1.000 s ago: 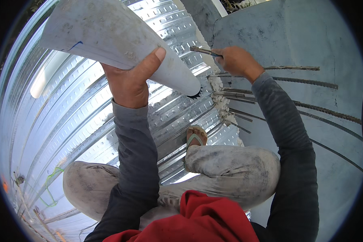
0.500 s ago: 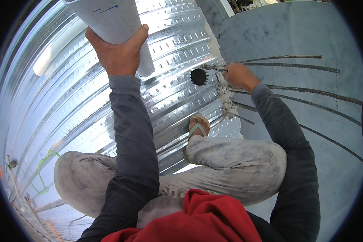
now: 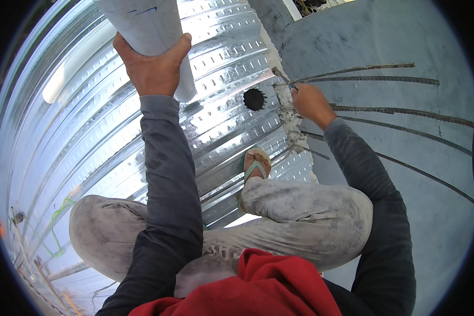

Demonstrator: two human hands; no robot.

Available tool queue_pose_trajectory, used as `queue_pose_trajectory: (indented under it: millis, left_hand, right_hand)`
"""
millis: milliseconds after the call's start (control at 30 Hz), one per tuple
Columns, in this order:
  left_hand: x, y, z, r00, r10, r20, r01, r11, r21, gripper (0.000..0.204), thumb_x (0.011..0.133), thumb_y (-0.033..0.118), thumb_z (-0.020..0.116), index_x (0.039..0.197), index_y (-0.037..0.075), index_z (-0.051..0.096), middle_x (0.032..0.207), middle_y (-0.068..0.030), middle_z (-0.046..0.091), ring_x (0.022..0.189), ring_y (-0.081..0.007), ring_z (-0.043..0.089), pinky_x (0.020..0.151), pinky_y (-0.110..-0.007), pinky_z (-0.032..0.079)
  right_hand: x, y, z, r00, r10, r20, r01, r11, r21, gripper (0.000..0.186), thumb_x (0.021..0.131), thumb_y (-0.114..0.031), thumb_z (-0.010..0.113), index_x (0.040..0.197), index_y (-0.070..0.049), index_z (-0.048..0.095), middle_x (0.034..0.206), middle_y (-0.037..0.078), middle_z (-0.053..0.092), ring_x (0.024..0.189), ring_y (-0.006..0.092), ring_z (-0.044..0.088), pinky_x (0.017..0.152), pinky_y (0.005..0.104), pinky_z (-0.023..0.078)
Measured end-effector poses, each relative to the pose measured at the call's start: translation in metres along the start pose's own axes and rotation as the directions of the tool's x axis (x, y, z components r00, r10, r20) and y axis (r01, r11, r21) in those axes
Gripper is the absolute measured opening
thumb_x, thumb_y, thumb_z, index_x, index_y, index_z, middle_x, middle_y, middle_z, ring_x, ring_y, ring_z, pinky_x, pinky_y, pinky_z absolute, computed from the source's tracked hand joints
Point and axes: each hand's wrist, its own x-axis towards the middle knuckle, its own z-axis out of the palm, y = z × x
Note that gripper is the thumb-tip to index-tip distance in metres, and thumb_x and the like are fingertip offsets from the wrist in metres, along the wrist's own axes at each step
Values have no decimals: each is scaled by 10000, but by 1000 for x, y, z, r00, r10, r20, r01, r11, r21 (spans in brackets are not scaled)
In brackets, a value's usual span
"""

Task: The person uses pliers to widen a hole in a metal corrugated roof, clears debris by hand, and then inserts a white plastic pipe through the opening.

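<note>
My left hand (image 3: 154, 69) is wrapped around a light grey plastic pipe (image 3: 145, 23) with a blue mark on its side. The pipe is tilted over ribbed, shiny metal decking (image 3: 224, 87). My right hand (image 3: 312, 104) is closed around a thin, dark metal hand tool (image 3: 280, 75); its exact kind is unclear, and its grip end is hidden in my fingers. Left of that hand, a round hole (image 3: 254, 99) with jagged, bent edges pierces the decking. The tool's tip points up and left, above the hole, at the decking's rough edge.
Several rusty reinforcing bars (image 3: 405, 111) stick out to the right from crumbly concrete (image 3: 296, 138) across a grey wall (image 3: 384, 47). My sandalled foot (image 3: 257, 163) rests on the decking. A white tube-like piece (image 3: 55, 89) and green string (image 3: 55, 226) lie at the left.
The tool in my right hand has swung from nearly level to pointing up and left, away from the hole. The pipe stays in my left hand, with the view slightly shifted.
</note>
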Motion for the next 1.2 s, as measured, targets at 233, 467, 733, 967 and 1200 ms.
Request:
queue_pose_trajectory:
  millis: [233, 467, 733, 967, 1200]
  left_hand:
    - [-1, -3, 0, 999, 38, 2, -38, 998, 44, 1043, 627, 339, 911, 1404, 41, 281, 1222, -198, 546, 1111, -372, 633, 922, -516, 585]
    - [-1, 6, -3, 999, -31, 30, 31, 1000, 4, 1028, 641, 333, 910, 1393, 35, 276, 1219, -207, 540, 1104, -365, 637, 901, -480, 599]
    - [0, 1, -3, 999, 21, 46, -18, 998, -55, 1044, 636, 338, 917, 1398, 33, 272, 1249, -202, 543, 1106, -325, 641, 904, -431, 595]
    - [-2, 9, -1, 996, -10, -84, 1, 993, -114, 1013, 612, 274, 890, 1442, 11, 373, 1239, -213, 635, 1169, -364, 618, 999, -437, 496]
    - [0, 0, -3, 1000, 19, 20, -19, 999, 26, 1039, 636, 315, 911, 1411, 37, 277, 1228, -197, 557, 1097, -352, 642, 915, -461, 587]
  right_hand:
    - [-11, -8, 0, 998, -60, -29, 57, 995, -85, 298, 963, -241, 553, 1111, -37, 712, 950, 250, 698, 909, 436, 669, 800, 521, 522]
    - [-5, -41, -5, 888, -454, -74, 393, 833, -389, 268, 976, -226, 574, 1203, -160, 701, 904, 165, 662, 808, 363, 694, 696, 480, 551]
    - [5, -40, -10, 847, -528, 64, 476, 698, -536, 296, 936, -245, 650, 1224, -210, 712, 882, 119, 629, 767, 304, 680, 636, 425, 535]
    - [-6, -62, -25, 780, -615, -111, 514, 732, -447, 356, 938, -236, 650, 1292, -220, 675, 861, 107, 623, 756, 280, 673, 636, 414, 537]
    - [0, -41, -16, 868, -488, -91, 429, 829, -359, 453, 943, -230, 637, 1393, -209, 582, 866, 135, 624, 753, 316, 662, 653, 442, 540]
